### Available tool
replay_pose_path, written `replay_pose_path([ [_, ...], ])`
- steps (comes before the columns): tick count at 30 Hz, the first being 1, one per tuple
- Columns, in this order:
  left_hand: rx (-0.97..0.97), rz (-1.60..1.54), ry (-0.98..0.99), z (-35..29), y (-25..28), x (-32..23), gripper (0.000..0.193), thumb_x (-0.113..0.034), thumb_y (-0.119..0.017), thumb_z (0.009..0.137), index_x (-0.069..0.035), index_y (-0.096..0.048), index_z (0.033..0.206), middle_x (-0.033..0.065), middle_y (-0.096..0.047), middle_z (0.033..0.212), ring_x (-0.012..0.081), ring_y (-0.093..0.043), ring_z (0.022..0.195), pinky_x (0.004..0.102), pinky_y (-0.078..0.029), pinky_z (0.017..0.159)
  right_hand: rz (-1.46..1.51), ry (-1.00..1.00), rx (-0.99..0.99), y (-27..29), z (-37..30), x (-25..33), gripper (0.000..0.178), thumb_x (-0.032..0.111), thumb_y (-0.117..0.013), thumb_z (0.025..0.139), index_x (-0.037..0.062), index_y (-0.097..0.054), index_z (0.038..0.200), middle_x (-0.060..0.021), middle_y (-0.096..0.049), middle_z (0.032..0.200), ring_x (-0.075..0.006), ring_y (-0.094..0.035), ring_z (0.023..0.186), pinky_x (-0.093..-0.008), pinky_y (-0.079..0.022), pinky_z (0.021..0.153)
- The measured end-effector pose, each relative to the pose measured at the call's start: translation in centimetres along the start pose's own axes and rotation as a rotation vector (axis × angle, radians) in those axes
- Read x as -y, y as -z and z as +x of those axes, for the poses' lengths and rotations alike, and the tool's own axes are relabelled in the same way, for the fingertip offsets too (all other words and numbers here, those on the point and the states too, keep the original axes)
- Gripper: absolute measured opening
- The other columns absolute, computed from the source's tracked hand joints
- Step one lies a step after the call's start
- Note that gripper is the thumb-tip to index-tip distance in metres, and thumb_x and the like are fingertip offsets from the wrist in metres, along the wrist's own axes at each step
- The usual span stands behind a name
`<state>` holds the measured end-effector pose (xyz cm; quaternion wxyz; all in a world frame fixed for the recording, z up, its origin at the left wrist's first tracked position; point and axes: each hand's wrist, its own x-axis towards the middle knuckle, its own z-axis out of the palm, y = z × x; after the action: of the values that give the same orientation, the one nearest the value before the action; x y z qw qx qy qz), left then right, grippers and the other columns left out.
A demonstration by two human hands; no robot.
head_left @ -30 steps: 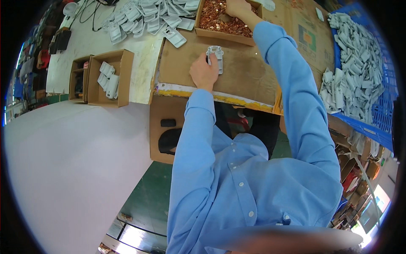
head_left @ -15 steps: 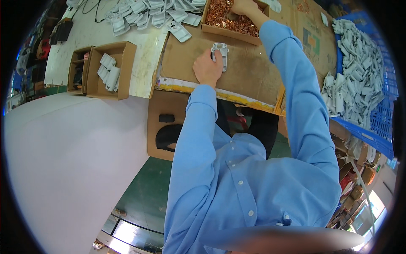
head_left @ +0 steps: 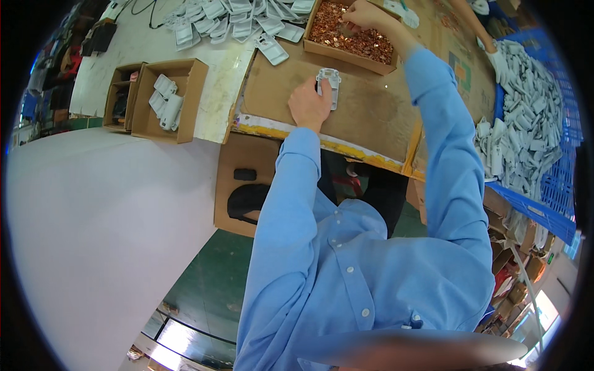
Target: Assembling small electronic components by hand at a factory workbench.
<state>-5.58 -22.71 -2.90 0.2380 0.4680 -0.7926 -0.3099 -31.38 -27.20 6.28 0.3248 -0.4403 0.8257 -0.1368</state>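
Note:
My left hand [head_left: 309, 105] rests on the cardboard-covered bench, its thumb and fingers closed around a light grey plastic housing [head_left: 335, 93]. The housing lies flat, its hollow side with small fittings facing up. Farther off to the right, my right hand [head_left: 365, 17] hangs over an open cardboard box [head_left: 349, 57] of small copper-coloured metal pieces [head_left: 328, 28]. Its fingers are drawn together and point down at the pieces. Whatever they may pinch is too small to make out.
Grey plastic shells [head_left: 216, 18] are heaped at the back left. A small carton [head_left: 197, 102] with several white parts stands at left. On the right, another person's gloved hand [head_left: 497, 67] reaches to a blue crate [head_left: 544, 216] full of grey parts. Yellow tape [head_left: 365, 157] edges the bench.
My right hand has lifted a little from among the copper pieces, and its fingers show more. Another person's gloved hand has come in at the blue crate. My left hand keeps its hold.

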Motion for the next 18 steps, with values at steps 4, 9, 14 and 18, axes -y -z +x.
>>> replay_pose_path([
  [4, 0.005, 0.017, -0.016, 0.1, -0.3, -0.2, 0.033, -0.037, -0.053, 0.086, -0.006, -0.063, 0.079, 0.0222, -0.064, 0.074, 0.0443, -0.061, 0.072, 0.0541, -0.047, 0.066, 0.441, 0.352, 0.083, -2.8, -4.5, 0.0, 0.019, 0.018, -0.061, 0.084, 0.0005, -0.066, 0.081, -0.0057, -0.068, 0.075, -0.0096, -0.064, 0.067, -0.0242, -0.051, 0.06],
  [9, -0.014, 0.009, -0.021, 0.2, -0.7, -0.3, 0.031, -0.036, -0.053, 0.086, -0.007, -0.062, 0.082, 0.0225, -0.064, 0.075, 0.0448, -0.061, 0.072, 0.055, -0.047, 0.067, 0.7, 0.315, 0.166, -9.5, -10.5, -0.9, 0.01, 0.009, -0.062, 0.085, -0.0008, -0.063, 0.083, -0.0046, -0.066, 0.075, -0.0084, -0.062, 0.068, -0.0224, -0.052, 0.062],
  [14, 0.025, 0.016, 0.008, 0.3, -0.9, -0.1, 0.031, -0.037, -0.051, 0.088, -0.007, -0.061, 0.087, 0.0227, -0.065, 0.077, 0.0458, -0.06, 0.075, 0.0557, -0.045, 0.067, 0.729, 0.304, -0.113, -13.2, -11.8, -2.6, 0.012, 0.01, -0.061, 0.089, -0.0027, -0.062, 0.09, -0.0036, -0.066, 0.078, -0.0087, -0.062, 0.069, -0.0217, -0.052, 0.065],
  [18, 0.011, -0.013, -0.059, 0.6, -0.6, 0.2, 0.029, -0.035, -0.051, 0.088, -0.008, -0.062, 0.089, 0.0229, -0.065, 0.079, 0.0458, -0.06, 0.076, 0.0559, -0.045, 0.068, 0.428, 0.493, -0.352, -14.1, -12.1, -2.1, 0.009, 0.008, -0.057, 0.091, 0.001, -0.06, 0.097, -0.0079, -0.065, 0.082, -0.0156, -0.063, 0.073, -0.0286, -0.049, 0.064],
])
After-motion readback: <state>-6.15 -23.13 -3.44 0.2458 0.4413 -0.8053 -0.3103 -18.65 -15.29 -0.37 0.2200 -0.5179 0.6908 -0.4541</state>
